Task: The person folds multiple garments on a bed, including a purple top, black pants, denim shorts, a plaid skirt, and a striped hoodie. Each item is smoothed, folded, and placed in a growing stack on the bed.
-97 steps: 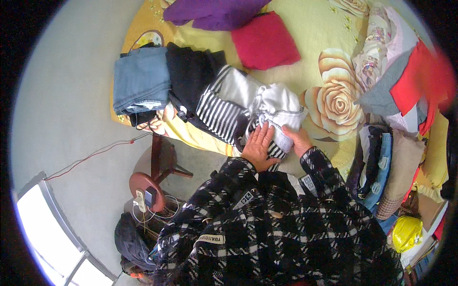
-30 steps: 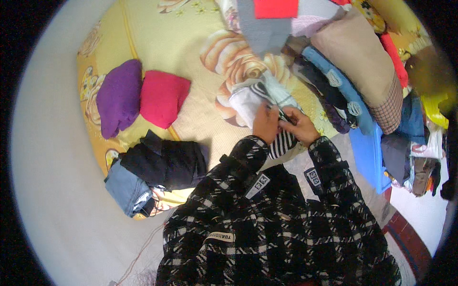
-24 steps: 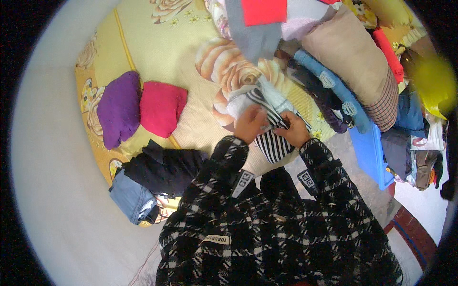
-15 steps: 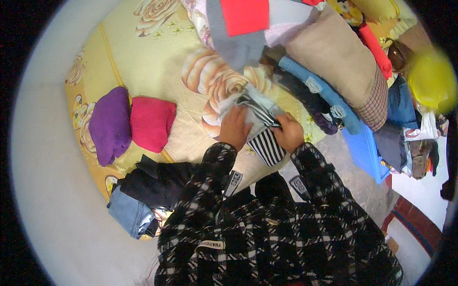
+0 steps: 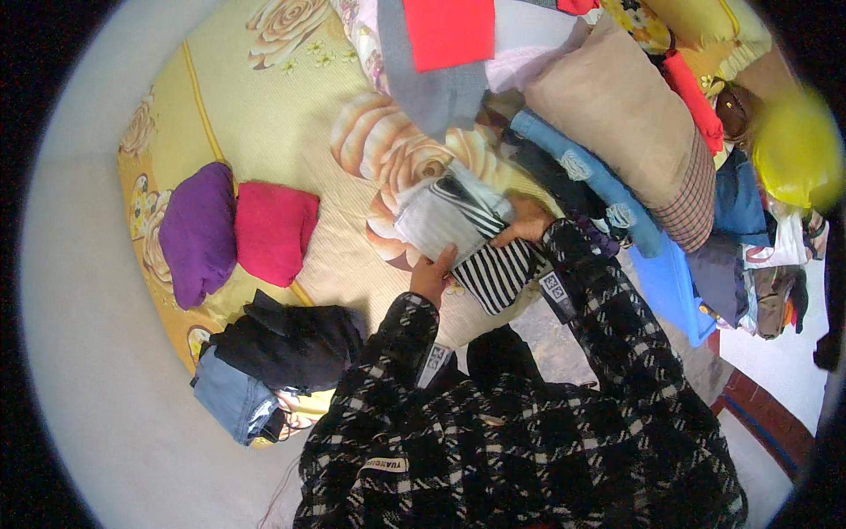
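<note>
I hold a folded bundle of clothes over the edge of the yellow bed sheet (image 5: 264, 115): a grey garment (image 5: 441, 222) on top of a black-and-white striped garment (image 5: 498, 271). My left hand (image 5: 432, 275) grips the bundle's near left side. On its right side, my right hand (image 5: 526, 229) clasps it near a heap of clothes. Both sleeves are black-and-white plaid.
A purple folded garment (image 5: 198, 231) and a pink one (image 5: 273, 231) lie side by side on the sheet. A black garment (image 5: 295, 344) rests on folded jeans (image 5: 233, 401) at the near corner. A beige cushion (image 5: 630, 132) and mixed clothes pile up on the right.
I have lifted the striped and grey bundle off the pile beside the black garment and carried it rightward, toward the heap of clothes. The view swung with it.
</note>
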`<state>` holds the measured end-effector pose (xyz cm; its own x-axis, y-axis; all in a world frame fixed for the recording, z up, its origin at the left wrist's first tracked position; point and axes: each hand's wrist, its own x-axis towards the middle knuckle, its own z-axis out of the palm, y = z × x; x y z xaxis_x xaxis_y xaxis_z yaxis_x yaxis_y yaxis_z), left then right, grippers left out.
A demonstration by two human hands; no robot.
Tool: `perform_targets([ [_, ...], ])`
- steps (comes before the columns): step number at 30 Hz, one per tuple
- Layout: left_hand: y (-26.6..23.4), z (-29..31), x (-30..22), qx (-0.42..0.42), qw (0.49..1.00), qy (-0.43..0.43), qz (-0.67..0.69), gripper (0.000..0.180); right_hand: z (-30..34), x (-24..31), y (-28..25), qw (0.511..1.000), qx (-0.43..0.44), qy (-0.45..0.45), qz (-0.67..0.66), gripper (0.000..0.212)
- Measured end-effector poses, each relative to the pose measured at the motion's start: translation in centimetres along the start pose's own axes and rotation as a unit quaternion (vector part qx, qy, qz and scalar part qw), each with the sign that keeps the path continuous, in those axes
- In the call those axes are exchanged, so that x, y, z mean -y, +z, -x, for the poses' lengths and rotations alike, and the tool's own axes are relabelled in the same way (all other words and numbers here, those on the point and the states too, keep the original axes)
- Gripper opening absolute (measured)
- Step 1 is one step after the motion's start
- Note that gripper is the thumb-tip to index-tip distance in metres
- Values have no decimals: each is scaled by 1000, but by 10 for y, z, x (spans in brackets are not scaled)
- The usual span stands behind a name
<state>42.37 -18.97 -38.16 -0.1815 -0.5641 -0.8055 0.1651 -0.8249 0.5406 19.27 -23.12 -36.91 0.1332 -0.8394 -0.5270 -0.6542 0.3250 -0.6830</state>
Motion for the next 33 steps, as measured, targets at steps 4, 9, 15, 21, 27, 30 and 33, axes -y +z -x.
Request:
perform_targets([
  [4,7,15,-5,7,997,10,73,56,16,-2,10,994,40,-61,-79,80],
  [9,-18,49,2,37,997,22,66,62,62,6,60,977,60,-20,-202,68],
  [15,-41,89,36,-3,993,9,118,57,85,13,93,980,77,-64,-173,62],
  [21,-61,136,48,44,972,113,201,67,135,57,78,957,102,-183,-198,51],
  [27,-79,190,4,125,940,271,163,58,198,100,88,951,48,-251,-173,55],
  [30,-60,211,-24,92,935,312,142,44,221,118,74,943,1,-282,-178,59],
  [33,-35,231,-50,83,924,333,167,34,240,137,42,941,-20,-290,-175,51],
])
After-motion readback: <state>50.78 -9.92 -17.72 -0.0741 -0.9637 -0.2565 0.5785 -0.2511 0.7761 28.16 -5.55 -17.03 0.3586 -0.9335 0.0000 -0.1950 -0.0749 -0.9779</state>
